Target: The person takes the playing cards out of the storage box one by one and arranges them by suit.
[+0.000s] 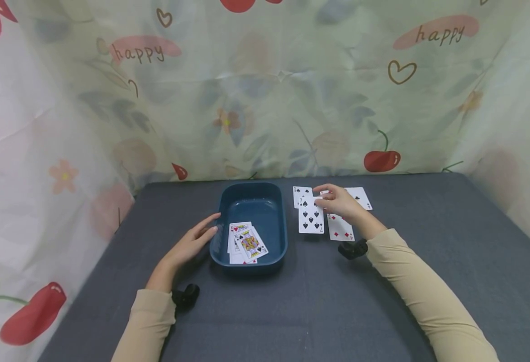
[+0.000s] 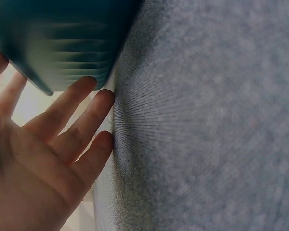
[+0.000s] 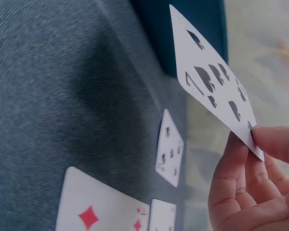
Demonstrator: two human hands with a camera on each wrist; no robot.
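My right hand (image 1: pixel 337 201) pinches the seven of spades (image 1: pixel 311 216) by one edge between thumb and fingers. In the right wrist view the card (image 3: pixel 214 79) is tilted and raised above the cloth. Beneath and beside it lie a spade card (image 1: pixel 299 194), a diamond card (image 1: pixel 341 232) and a black-suited card (image 1: pixel 361 196), with another red card partly hidden by the hand. My left hand (image 1: pixel 192 244) has its fingers extended at the left side of a blue plastic bin (image 1: pixel 279 236). Inside the bin, a king (image 1: pixel 250 244) overlaps other cards, one showing a red heart.
A dark grey cloth (image 1: pixel 283 311) covers the table. Patterned fabric (image 1: pixel 256 100) hangs along the back and both sides. A black wrist camera (image 1: pixel 185 296) sits at the left cuff, another (image 1: pixel 353 249) at the right.
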